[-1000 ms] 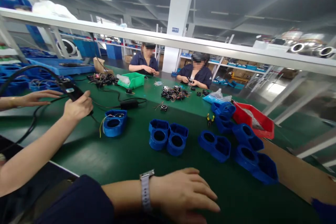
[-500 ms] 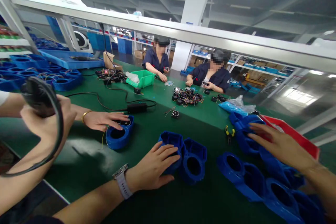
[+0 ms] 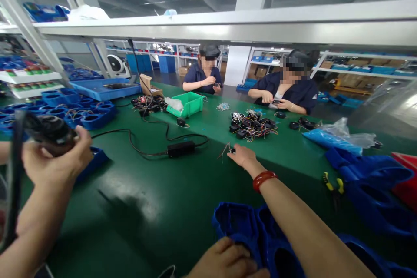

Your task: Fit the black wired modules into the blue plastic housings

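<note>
My right hand, with a red bangle on the wrist, reaches across the green table. Its fingers are closed on a small black fan with thin wires trailing to the left; the hand covers most of the fan. At the bottom edge, my left hand has its fingers curled over a blue plastic housing. A second blue housing stands against it on the right, partly behind my right forearm. Both housings have a round opening and a hollow upper section.
On the left, a co-worker's hand holds a black power tool. A black adapter with its cable, a pile of wired fans, a green bin and yellow-handled pliers lie around. Two people sit opposite.
My right hand has left the blue housings on the right and taken hold of the small fan. My left hand stays at the housing, its fingers more curled. The view has shifted.
</note>
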`<state>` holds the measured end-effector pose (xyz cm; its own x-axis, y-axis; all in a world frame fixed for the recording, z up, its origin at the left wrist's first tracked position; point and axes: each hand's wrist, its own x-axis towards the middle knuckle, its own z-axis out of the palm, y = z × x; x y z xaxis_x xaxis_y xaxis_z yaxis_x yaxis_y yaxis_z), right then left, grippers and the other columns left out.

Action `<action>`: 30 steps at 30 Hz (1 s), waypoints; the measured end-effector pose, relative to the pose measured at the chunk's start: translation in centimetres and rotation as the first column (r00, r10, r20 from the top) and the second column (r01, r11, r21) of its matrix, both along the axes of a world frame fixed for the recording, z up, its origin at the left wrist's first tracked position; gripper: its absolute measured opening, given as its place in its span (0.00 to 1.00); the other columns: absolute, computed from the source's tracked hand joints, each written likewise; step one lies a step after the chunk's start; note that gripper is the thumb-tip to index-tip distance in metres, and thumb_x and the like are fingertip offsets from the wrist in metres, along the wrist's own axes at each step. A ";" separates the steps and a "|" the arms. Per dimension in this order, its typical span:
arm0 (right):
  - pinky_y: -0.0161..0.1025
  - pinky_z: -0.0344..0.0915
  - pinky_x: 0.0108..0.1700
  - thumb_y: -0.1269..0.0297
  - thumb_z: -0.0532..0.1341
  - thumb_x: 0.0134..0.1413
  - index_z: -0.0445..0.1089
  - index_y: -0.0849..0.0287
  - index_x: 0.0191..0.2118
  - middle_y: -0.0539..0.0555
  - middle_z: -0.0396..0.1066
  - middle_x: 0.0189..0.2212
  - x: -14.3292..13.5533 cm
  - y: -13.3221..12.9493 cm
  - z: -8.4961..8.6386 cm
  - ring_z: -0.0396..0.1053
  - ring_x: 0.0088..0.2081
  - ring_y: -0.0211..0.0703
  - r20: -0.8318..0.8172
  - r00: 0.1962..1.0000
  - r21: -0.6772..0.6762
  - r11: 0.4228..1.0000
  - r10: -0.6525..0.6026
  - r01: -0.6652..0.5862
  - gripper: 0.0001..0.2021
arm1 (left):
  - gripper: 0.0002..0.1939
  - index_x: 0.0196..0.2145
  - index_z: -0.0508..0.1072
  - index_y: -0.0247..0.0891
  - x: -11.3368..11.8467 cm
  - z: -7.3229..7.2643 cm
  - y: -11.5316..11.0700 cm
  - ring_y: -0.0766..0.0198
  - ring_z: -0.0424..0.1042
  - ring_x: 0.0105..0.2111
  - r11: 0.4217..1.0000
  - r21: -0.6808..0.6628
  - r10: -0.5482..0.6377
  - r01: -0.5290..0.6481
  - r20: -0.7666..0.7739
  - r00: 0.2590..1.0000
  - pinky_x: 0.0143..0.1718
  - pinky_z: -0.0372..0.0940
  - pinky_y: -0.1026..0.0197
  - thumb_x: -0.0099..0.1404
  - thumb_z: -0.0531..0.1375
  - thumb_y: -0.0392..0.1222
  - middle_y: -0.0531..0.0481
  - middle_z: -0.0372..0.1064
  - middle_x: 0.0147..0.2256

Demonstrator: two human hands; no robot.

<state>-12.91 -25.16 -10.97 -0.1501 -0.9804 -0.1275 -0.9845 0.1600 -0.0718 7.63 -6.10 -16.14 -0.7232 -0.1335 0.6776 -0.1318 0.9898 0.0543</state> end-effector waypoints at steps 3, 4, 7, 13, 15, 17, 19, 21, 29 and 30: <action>0.42 0.66 0.42 0.60 0.61 0.57 0.67 0.59 0.47 0.55 0.72 0.41 0.9 2.0 1.0 0.71 0.41 0.45 0.085 0.988 -0.064 0.990 0.130 -0.125 0.14 | 0.25 0.60 0.55 0.36 1.2 4.1 -3.9 0.56 0.58 0.58 0.957 0.262 0.096 -0.128 0.129 0.987 0.58 0.56 0.52 0.69 0.53 0.46 0.43 0.61 0.57; 0.41 0.65 0.43 0.62 0.61 0.56 0.66 0.58 0.46 0.54 0.72 0.41 1.4 3.2 1.7 0.70 0.42 0.45 0.107 0.978 -0.105 0.980 0.178 -0.167 0.13 | 0.25 0.61 0.53 0.36 1.3 5.2 -5.4 0.53 0.53 0.61 0.925 0.304 0.204 -0.230 0.114 0.972 0.59 0.54 0.48 0.69 0.52 0.42 0.40 0.55 0.60; 0.38 0.63 0.45 0.63 0.60 0.56 0.64 0.56 0.45 0.51 0.72 0.41 2.9 7.7 4.1 0.69 0.44 0.44 0.151 0.945 -0.219 0.942 0.290 -0.254 0.11 | 0.31 0.63 0.48 0.33 1.0 6.8 -9.2 0.47 0.51 0.62 0.829 0.323 0.447 -0.456 0.108 0.888 0.59 0.52 0.41 0.65 0.55 0.37 0.34 0.51 0.61; 0.44 0.65 0.46 0.67 0.60 0.55 0.64 0.57 0.46 0.54 0.71 0.40 2.4 16.3 5.6 0.69 0.42 0.46 0.230 0.856 -0.399 0.847 0.463 -0.351 0.13 | 0.16 0.55 0.61 0.37 1.9 8.2 -7.4 0.60 0.74 0.33 0.788 0.475 0.300 -0.392 0.259 0.918 0.34 0.68 0.58 0.72 0.45 0.35 0.48 0.73 0.35; 0.46 0.65 0.49 0.66 0.59 0.57 0.63 0.57 0.50 0.56 0.70 0.45 1.5 18.1 4.7 0.68 0.46 0.47 0.277 0.821 -0.376 0.843 0.499 -0.385 0.14 | 0.13 0.47 0.66 0.38 2.9 8.8 -5.3 0.60 0.73 0.27 0.789 0.471 0.218 -0.395 0.386 0.896 0.27 0.66 0.60 0.73 0.44 0.39 0.51 0.73 0.29; 0.47 0.64 0.53 0.66 0.58 0.58 0.63 0.58 0.52 0.57 0.69 0.49 0.8 19.4 3.6 0.67 0.50 0.47 0.337 0.788 -0.344 0.846 0.515 -0.406 0.15 | 0.13 0.39 0.69 0.38 3.6 8.9 -3.3 0.60 0.72 0.26 0.839 0.394 0.167 -0.375 0.470 0.867 0.27 0.66 0.59 0.72 0.46 0.39 0.51 0.71 0.28; 0.47 0.63 0.56 0.65 0.58 0.59 0.63 0.58 0.52 0.57 0.69 0.51 0.5 20.3 2.5 0.66 0.52 0.46 0.393 0.764 -0.311 0.856 0.512 -0.413 0.15 | 0.11 0.38 0.69 0.38 3.9 8.3 -1.8 0.59 0.72 0.31 0.896 0.328 0.120 -0.299 0.469 0.875 0.33 0.67 0.57 0.71 0.47 0.36 0.49 0.72 0.32; 0.47 0.63 0.57 0.64 0.58 0.60 0.64 0.59 0.52 0.58 0.69 0.51 0.4 20.7 1.8 0.66 0.53 0.47 0.417 0.755 -0.291 0.861 0.506 -0.417 0.16 | 0.10 0.42 0.68 0.38 3.9 7.3 -0.9 0.59 0.71 0.40 0.931 0.304 0.063 -0.201 0.410 0.910 0.42 0.67 0.54 0.70 0.48 0.34 0.47 0.72 0.41; 0.53 0.62 0.58 0.69 0.55 0.59 0.67 0.63 0.54 0.63 0.66 0.54 0.5 20.8 0.8 0.64 0.55 0.51 0.272 0.792 -0.241 0.836 0.547 -0.494 0.17 | 0.13 0.49 0.66 0.36 3.3 4.6 -0.2 0.60 0.69 0.49 0.930 0.338 0.051 -0.144 0.269 0.962 0.52 0.64 0.56 0.70 0.47 0.32 0.47 0.71 0.48; 0.52 0.63 0.57 0.69 0.56 0.59 0.67 0.62 0.54 0.63 0.66 0.54 0.4 20.8 0.9 0.64 0.55 0.51 0.260 0.792 -0.236 0.832 0.552 -0.503 0.18 | 0.13 0.49 0.66 0.36 3.3 4.6 -0.2 0.60 0.70 0.48 0.930 0.340 0.052 -0.143 0.262 0.964 0.51 0.64 0.56 0.71 0.47 0.33 0.47 0.71 0.47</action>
<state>-12.47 -4.41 -10.08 0.4183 -0.9054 0.0725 -0.8353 -0.4148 -0.3609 10.90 -6.30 -11.50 -0.8311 -0.4090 0.3769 -0.2805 0.8934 0.3509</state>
